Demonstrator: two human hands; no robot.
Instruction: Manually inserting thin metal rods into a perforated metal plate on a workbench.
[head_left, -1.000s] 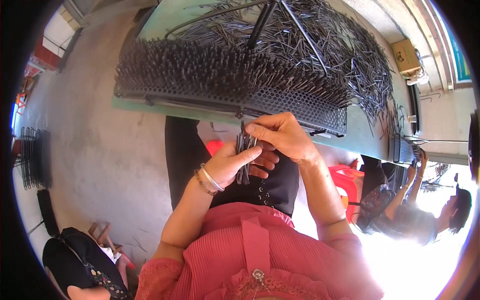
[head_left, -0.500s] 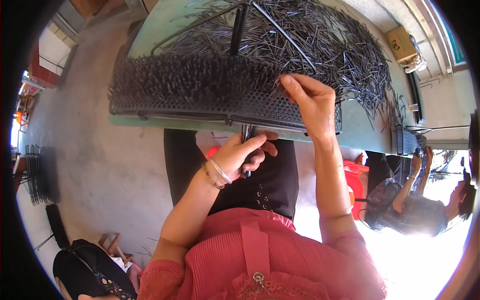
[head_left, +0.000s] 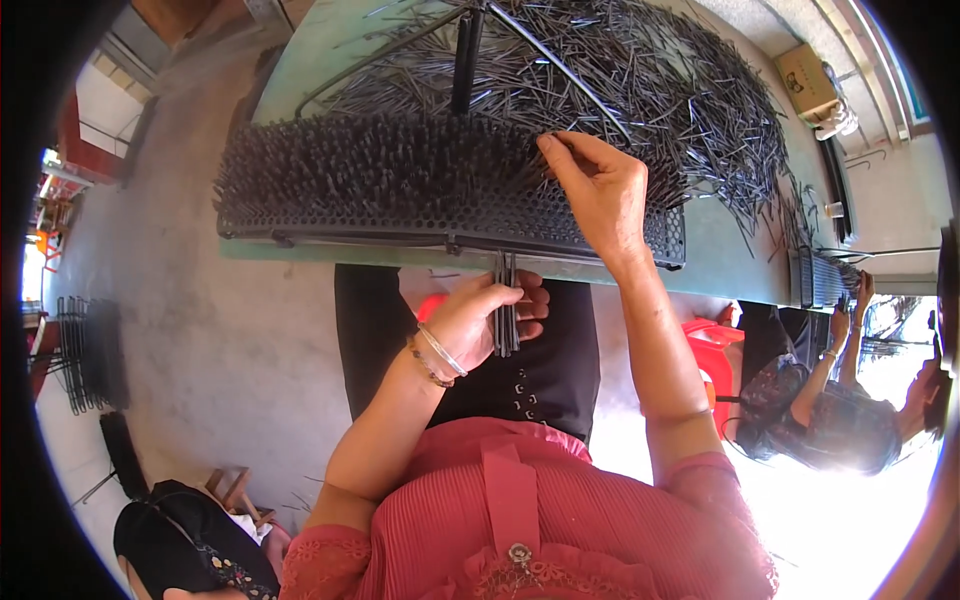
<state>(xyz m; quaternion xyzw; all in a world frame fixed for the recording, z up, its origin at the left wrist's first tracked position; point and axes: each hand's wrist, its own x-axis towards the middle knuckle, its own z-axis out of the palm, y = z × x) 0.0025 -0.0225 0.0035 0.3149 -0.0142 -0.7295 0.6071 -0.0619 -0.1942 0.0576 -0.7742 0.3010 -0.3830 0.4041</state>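
Note:
A long black perforated rack [head_left: 590, 236] lies along the near edge of the table, its holes densely filled with upright black sticks [head_left: 360, 165] on the left and middle. My right hand [head_left: 605, 195] is at the right part of these sticks, thumb and forefinger pinched together; whatever is between the fingertips is too small to make out. Below the table edge, my left hand [head_left: 480, 318] grips a small bundle of thin dark sticks [head_left: 506, 325], held roughly upright between thumb and fingers.
A large pile of loose dark sticks [head_left: 640, 90] covers the green table [head_left: 330, 45] behind the rack. A metal stand [head_left: 465, 60] rises there. At right are a cardboard box [head_left: 808, 85], a red stool [head_left: 712, 350] and another person [head_left: 830, 400] working at a similar rack.
My right hand has shifted slightly left and farther away along the rack. My left hand's fingers have moved, and the stick bundle shows more fully in it.

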